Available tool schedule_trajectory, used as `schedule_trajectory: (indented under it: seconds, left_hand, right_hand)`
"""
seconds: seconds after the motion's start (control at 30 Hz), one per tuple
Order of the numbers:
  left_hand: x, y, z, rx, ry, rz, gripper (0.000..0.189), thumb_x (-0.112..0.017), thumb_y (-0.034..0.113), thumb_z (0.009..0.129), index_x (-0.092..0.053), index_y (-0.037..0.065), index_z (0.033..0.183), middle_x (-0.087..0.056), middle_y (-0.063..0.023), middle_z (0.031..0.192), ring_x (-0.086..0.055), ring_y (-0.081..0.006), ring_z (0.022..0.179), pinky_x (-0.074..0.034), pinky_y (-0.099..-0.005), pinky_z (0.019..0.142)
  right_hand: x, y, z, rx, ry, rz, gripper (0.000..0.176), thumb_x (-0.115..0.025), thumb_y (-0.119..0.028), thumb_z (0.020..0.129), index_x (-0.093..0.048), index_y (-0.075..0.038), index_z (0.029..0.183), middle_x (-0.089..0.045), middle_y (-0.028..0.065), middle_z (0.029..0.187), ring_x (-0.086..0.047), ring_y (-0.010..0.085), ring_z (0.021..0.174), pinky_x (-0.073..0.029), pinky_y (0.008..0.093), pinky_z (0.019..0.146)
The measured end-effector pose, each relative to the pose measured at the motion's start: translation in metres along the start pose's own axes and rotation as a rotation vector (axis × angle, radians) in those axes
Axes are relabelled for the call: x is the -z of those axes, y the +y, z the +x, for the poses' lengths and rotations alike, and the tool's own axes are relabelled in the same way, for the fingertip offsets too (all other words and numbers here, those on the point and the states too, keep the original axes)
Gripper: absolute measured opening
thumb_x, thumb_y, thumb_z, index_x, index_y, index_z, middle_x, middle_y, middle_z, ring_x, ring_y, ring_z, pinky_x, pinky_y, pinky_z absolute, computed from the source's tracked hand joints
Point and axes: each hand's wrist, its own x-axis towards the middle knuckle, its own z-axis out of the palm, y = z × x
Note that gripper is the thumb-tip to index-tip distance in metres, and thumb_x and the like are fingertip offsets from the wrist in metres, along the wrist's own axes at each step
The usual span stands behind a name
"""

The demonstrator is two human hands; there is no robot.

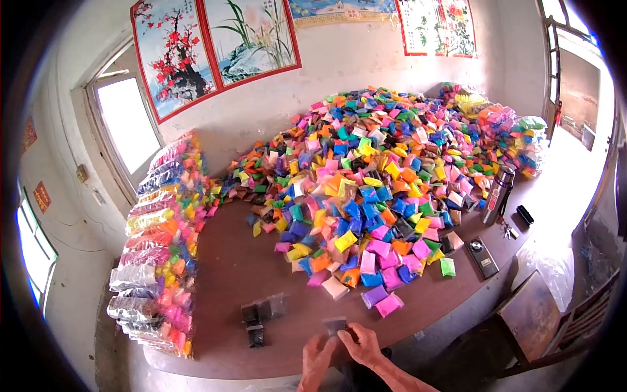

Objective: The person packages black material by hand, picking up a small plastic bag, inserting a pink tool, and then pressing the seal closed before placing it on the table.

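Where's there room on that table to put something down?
The brown table is bare between the stacked bags and the colourful heap, beyond the dark packets. Another bare bit: in front of the heap, left of the flat gadget. The heap crowds the back.

Single head-worn view, looking forward and steeply down over the hands (338,345).

Looks like a small packing workroom: a brown tabletop (225,261) carries a heap of colourful packets (372,189) and stacked bags (157,255), beneath painted wall scrolls (251,39).
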Motion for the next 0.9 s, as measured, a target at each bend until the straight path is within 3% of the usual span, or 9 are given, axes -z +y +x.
schedule_trajectory:
  seconds: [0.07, 0.13, 0.23, 0.37, 0.43, 0.67, 0.73, 0.83, 0.9]
  left_hand:
    - [0.0, -0.005, 0.002, -0.007, -0.007, -0.017, 0.029, -0.071, 0.018, 0.099, -0.071, -0.004, 0.117, -0.075, -0.0082, 0.098, -0.068, -0.0135, 0.088, -0.056, -0.0297, 0.077]
    - [0.001, -0.022, 0.006, -0.013, -0.017, -0.033, 0.029, -0.072, 0.018, 0.099, -0.071, -0.004, 0.118, -0.075, -0.0079, 0.099, -0.068, -0.0135, 0.089, -0.056, -0.0298, 0.078]
    - [0.003, -0.043, 0.012, -0.094, 0.043, 0.006, 0.029, -0.072, 0.017, 0.098, -0.071, -0.004, 0.118, -0.075, -0.008, 0.098, -0.068, -0.0132, 0.09, -0.056, -0.03, 0.078]
    - [0.003, -0.02, 0.006, 0.026, 0.032, -0.053, 0.025, -0.07, 0.014, 0.099, -0.071, -0.004, 0.117, -0.074, -0.0058, 0.098, -0.067, -0.0116, 0.088, -0.055, -0.0281, 0.078]
    - [0.001, -0.012, 0.004, 0.074, -0.014, -0.198, 0.024, -0.07, 0.013, 0.099, -0.071, -0.003, 0.117, -0.074, -0.0049, 0.097, -0.067, -0.011, 0.086, -0.055, -0.0272, 0.077]
    - [0.005, -0.029, 0.01, 0.0, -0.036, -0.156, 0.024, -0.073, 0.015, 0.099, -0.071, -0.003, 0.115, -0.073, -0.0025, 0.096, -0.065, -0.0084, 0.087, -0.053, -0.0252, 0.077]
    - [0.003, -0.022, 0.007, 0.03, -0.032, -0.175, 0.023, -0.073, 0.014, 0.099, -0.071, -0.003, 0.114, -0.073, -0.0023, 0.096, -0.064, -0.008, 0.088, -0.053, -0.0255, 0.077]
    - [0.0, -0.014, 0.004, 0.051, -0.027, -0.341, 0.022, -0.072, 0.013, 0.099, -0.071, -0.004, 0.115, -0.073, -0.0024, 0.095, -0.064, -0.0081, 0.087, -0.053, -0.0262, 0.077]
    - [0.001, -0.018, 0.009, 0.05, 0.007, -0.148, 0.023, -0.07, 0.015, 0.103, -0.071, -0.003, 0.118, -0.07, -0.0005, 0.097, -0.063, -0.0093, 0.089, -0.051, -0.0244, 0.079]
  right_hand:
    - [0.001, 0.0, 0.0, -0.011, 0.009, 0.009, 0.026, -0.073, -0.024, 0.099, -0.07, 0.001, 0.107, -0.069, 0.012, 0.082, -0.064, 0.0162, 0.069, -0.053, 0.0332, 0.064]
    - [0.001, 0.002, -0.001, -0.116, -0.07, -0.026, 0.035, -0.069, -0.034, 0.099, -0.071, -0.003, 0.116, -0.075, 0.0207, 0.1, -0.075, 0.0377, 0.092, -0.058, 0.0437, 0.078]
    - [-0.001, 0.003, 0.0, -0.065, -0.064, -0.052, 0.035, -0.068, -0.035, 0.1, -0.072, -0.003, 0.115, -0.075, 0.0204, 0.1, -0.074, 0.038, 0.092, -0.058, 0.0439, 0.078]
    - [0.001, 0.006, 0.001, -0.063, -0.079, -0.076, 0.036, -0.068, -0.035, 0.1, -0.072, -0.003, 0.115, -0.074, 0.021, 0.101, -0.075, 0.0378, 0.093, -0.058, 0.0441, 0.079]
    - [0.0, 0.008, 0.0, -0.023, -0.006, -0.008, 0.026, -0.071, -0.024, 0.099, -0.07, 0.001, 0.107, -0.07, 0.0135, 0.085, -0.065, 0.0164, 0.072, -0.053, 0.0335, 0.065]
    - [0.0, -0.004, 0.001, -0.033, 0.009, -0.013, 0.024, -0.07, -0.023, 0.099, -0.071, -0.001, 0.109, -0.072, 0.0131, 0.087, -0.067, 0.0165, 0.074, -0.054, 0.0341, 0.067]
    - [0.0, -0.004, 0.0, -0.128, -0.028, 0.027, 0.034, -0.069, -0.033, 0.1, -0.072, -0.002, 0.112, -0.072, 0.02, 0.095, -0.073, 0.0356, 0.085, -0.057, 0.0419, 0.076]
    - [0.0, 0.001, -0.001, -0.09, -0.028, -0.002, 0.032, -0.069, -0.032, 0.1, -0.071, -0.001, 0.111, -0.071, 0.0206, 0.093, -0.072, 0.0357, 0.083, -0.056, 0.0424, 0.075]
    - [0.001, 0.003, 0.001, -0.032, -0.035, -0.031, 0.031, -0.069, -0.03, 0.1, -0.071, -0.001, 0.111, -0.071, 0.0209, 0.093, -0.071, 0.0365, 0.082, -0.056, 0.0427, 0.074]
